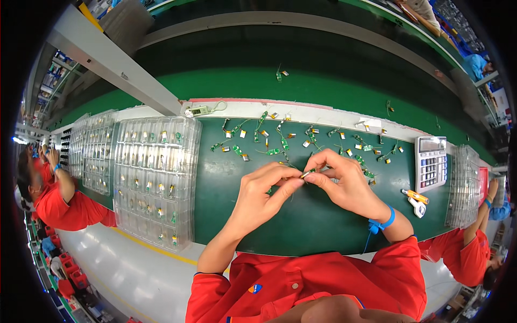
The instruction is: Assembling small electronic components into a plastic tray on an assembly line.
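Green matting is covering the bench (323,226) where you are working, and your left hand (261,196) and right hand (344,183) are meeting above its middle, fingers pinched closed on a small gold-tipped part (308,173) held between them. More small green and gold parts (280,142) are lying scattered just beyond your hands. A clear compartment tray (156,177) is sitting to your left, a calculator (431,163) to your right.
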Tool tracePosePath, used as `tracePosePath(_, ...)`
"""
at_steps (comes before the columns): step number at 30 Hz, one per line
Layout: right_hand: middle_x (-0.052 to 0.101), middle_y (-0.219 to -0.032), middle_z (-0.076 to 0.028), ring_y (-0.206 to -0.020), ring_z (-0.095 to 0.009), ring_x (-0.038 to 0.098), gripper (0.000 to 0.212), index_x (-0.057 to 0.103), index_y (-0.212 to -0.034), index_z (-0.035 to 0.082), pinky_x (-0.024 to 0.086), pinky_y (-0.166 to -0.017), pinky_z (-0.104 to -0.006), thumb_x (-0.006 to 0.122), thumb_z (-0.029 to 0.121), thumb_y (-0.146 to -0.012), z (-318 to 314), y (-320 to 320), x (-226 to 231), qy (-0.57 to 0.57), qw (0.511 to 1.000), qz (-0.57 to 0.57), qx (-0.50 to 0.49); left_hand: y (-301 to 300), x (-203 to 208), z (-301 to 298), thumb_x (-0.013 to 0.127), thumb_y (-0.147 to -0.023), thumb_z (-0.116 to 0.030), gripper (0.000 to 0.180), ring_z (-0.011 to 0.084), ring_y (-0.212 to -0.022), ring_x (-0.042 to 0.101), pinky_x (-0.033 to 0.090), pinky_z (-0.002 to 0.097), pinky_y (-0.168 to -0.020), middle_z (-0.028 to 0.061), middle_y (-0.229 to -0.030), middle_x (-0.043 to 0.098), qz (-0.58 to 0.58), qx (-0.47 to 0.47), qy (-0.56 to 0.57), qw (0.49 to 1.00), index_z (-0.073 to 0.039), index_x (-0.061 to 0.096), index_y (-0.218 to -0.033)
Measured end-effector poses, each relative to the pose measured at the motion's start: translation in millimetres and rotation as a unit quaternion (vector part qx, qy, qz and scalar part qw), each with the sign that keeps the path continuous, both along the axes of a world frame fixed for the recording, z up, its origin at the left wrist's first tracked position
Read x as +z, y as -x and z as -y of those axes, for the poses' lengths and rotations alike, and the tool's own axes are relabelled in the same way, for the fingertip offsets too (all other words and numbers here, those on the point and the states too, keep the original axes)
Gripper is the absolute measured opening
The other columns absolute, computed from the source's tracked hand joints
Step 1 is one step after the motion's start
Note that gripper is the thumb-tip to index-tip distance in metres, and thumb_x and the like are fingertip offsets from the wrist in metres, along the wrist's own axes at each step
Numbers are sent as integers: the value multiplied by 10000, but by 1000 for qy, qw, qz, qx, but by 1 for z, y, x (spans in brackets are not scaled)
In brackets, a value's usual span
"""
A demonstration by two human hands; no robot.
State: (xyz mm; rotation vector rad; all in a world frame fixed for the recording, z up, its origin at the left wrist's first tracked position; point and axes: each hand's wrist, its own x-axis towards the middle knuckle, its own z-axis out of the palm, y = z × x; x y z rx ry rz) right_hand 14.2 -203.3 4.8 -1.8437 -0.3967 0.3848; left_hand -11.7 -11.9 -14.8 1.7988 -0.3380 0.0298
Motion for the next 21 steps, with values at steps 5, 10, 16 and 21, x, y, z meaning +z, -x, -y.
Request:
tracePosePath(5,565,-898,-74,-806,-115,572,121,522,-976,-26,542,-733,-275,593,31,-896,0,3,-6,-12,1000,5,17,1,-8,1,686,-791,-9,106,205,-682,615,488,310,-582,84,-768,635,49,18,-30,998,-1,646,-889)
tracePosePath(10,536,-905,-76,-800,-120,534,95,503,-972,-21,524,-763,-293,563,10,-905,1,8,-11,-9,999,18,25,4,-4,0,683,-783,24,75,168,-692,653,525,268,-593,92,-763,651,44,13,-77,996,15,651,-849)
tracePosePath(16,517,-903,-68,-842,-126,560,88,498,-974,-22,517,-791,-295,552,11,-913,1,11,-17,-7,999,40,19,15,-2,-4,667,-800,22,42,170,-659,673,516,255,-589,94,-744,651,10,34,-69,997,25,648,-838)
tracePosePath(21,519,-905,-55,-897,-129,593,96,502,-983,-22,517,-840,-312,556,24,-918,3,4,-19,-88,995,-8,-36,33,-6,-35,638,-826,46,48,153,-698,669,533,248,-647,87,-757,661,-65,151,-2,986,49,647,-872)
